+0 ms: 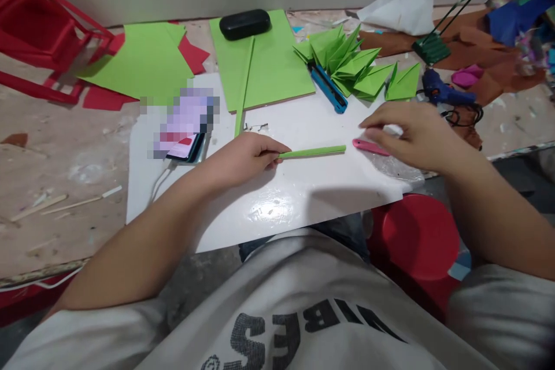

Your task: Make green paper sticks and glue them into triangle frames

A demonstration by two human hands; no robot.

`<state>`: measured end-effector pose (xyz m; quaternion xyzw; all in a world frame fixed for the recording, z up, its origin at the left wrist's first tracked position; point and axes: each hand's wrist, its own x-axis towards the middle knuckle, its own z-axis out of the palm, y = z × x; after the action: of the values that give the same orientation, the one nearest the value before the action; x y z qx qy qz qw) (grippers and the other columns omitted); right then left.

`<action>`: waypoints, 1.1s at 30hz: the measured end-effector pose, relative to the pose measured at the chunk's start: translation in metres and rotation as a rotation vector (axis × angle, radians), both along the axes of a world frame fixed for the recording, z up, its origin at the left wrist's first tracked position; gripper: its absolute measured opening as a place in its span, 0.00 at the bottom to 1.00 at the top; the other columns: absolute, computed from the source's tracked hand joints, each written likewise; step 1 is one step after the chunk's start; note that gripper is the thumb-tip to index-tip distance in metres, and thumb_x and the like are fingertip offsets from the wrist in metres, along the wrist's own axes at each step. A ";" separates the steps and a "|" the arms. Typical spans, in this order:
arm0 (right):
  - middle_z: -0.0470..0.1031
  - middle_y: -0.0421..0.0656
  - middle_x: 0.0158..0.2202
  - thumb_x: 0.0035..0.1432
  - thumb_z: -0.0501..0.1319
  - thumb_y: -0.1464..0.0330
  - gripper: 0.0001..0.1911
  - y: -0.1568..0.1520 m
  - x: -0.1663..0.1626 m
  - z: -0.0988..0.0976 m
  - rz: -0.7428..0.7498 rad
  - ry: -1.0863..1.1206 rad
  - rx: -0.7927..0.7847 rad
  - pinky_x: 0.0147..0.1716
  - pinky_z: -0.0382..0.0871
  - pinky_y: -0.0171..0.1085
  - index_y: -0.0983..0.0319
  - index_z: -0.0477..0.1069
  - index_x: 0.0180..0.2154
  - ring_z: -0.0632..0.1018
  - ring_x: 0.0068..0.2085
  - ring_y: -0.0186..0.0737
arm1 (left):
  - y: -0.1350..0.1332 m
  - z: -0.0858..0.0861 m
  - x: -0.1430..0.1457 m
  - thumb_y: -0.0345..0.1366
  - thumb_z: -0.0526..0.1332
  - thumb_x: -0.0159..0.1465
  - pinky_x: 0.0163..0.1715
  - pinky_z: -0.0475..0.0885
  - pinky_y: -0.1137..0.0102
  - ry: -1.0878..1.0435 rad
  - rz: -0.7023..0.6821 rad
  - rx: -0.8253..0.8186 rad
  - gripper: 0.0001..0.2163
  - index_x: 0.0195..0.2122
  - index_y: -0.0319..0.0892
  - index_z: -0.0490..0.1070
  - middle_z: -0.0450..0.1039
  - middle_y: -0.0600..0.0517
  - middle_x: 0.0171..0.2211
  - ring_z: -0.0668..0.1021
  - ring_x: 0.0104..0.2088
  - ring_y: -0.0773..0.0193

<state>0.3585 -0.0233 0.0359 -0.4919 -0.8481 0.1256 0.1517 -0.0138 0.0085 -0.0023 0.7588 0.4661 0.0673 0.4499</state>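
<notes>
My left hand [245, 157] is closed in a pinch on one end of a thin rolled green paper stick [313, 152], which lies across the white board [277, 196]. My right hand [410, 130] hovers over a pink tool [368, 146] lying on the board, fingers curled down and touching or almost touching it; I cannot tell whether they grip it. A pile of folded green paper pieces [355, 66] sits just beyond, next to a blue cutter [329, 88].
A phone [186, 147] lies at the board's left. Green paper sheets [264, 60] and a black case [245, 23] are behind. A blue glue gun [442, 92] with cord is at right, a red stool [414, 243] below, red furniture [39, 40] at far left.
</notes>
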 end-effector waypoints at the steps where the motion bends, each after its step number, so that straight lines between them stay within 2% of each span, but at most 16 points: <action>1: 0.89 0.52 0.46 0.77 0.60 0.58 0.18 0.000 -0.013 -0.004 0.069 -0.002 -0.045 0.49 0.75 0.47 0.60 0.87 0.47 0.86 0.46 0.52 | 0.000 0.000 0.000 0.35 0.61 0.70 0.43 0.79 0.63 0.016 -0.017 0.041 0.20 0.56 0.45 0.89 0.87 0.49 0.37 0.85 0.39 0.56; 3: 0.89 0.49 0.47 0.76 0.60 0.60 0.17 0.006 -0.029 -0.013 0.131 -0.037 -0.130 0.49 0.75 0.47 0.57 0.88 0.46 0.86 0.47 0.51 | 0.000 0.000 0.000 0.33 0.60 0.69 0.44 0.78 0.63 0.046 -0.067 0.117 0.20 0.55 0.46 0.89 0.87 0.49 0.37 0.85 0.39 0.55; 6: 0.90 0.45 0.48 0.74 0.61 0.62 0.15 0.021 -0.035 -0.022 0.171 -0.085 -0.235 0.47 0.73 0.44 0.55 0.88 0.45 0.86 0.46 0.49 | 0.002 -0.002 0.000 0.31 0.59 0.68 0.44 0.78 0.62 0.074 -0.138 0.209 0.21 0.54 0.47 0.90 0.88 0.49 0.40 0.85 0.40 0.54; 12: 0.90 0.43 0.43 0.68 0.62 0.64 0.14 0.035 -0.037 -0.023 0.231 -0.092 -0.383 0.42 0.70 0.43 0.56 0.88 0.41 0.85 0.40 0.46 | 0.003 -0.004 -0.001 0.29 0.56 0.69 0.50 0.80 0.59 0.143 -0.193 0.356 0.23 0.55 0.47 0.89 0.88 0.47 0.46 0.86 0.46 0.51; 19: 0.89 0.42 0.38 0.63 0.63 0.66 0.11 0.039 -0.042 -0.021 0.231 -0.124 -0.440 0.40 0.68 0.42 0.56 0.86 0.38 0.82 0.37 0.45 | 0.001 -0.004 0.003 0.28 0.55 0.70 0.53 0.80 0.56 0.200 -0.228 0.381 0.24 0.56 0.45 0.89 0.87 0.43 0.47 0.85 0.48 0.48; 26: 0.86 0.41 0.34 0.62 0.62 0.67 0.09 0.036 -0.043 -0.023 0.210 -0.159 -0.427 0.36 0.63 0.41 0.56 0.83 0.35 0.78 0.33 0.43 | 0.000 -0.008 0.004 0.29 0.54 0.73 0.56 0.80 0.52 0.227 -0.216 0.436 0.22 0.57 0.43 0.87 0.86 0.41 0.51 0.85 0.53 0.44; 29: 0.87 0.41 0.37 0.65 0.61 0.66 0.11 0.036 -0.041 -0.028 0.240 -0.131 -0.386 0.37 0.63 0.41 0.55 0.84 0.39 0.79 0.34 0.43 | 0.001 -0.013 0.004 0.29 0.55 0.73 0.57 0.80 0.50 0.229 -0.229 0.474 0.21 0.56 0.43 0.86 0.85 0.40 0.50 0.84 0.55 0.42; 33: 0.88 0.42 0.45 0.69 0.61 0.64 0.13 0.036 -0.036 -0.034 0.299 -0.059 -0.359 0.40 0.67 0.41 0.54 0.86 0.44 0.82 0.39 0.44 | 0.005 -0.018 0.003 0.29 0.55 0.73 0.57 0.79 0.52 0.180 -0.277 0.495 0.20 0.56 0.45 0.86 0.84 0.41 0.50 0.83 0.54 0.45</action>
<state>0.3220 0.0123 0.0018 -0.3835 -0.8796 0.2811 0.0167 -0.0111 0.0132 -0.0201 0.9048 0.3657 0.0494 0.2127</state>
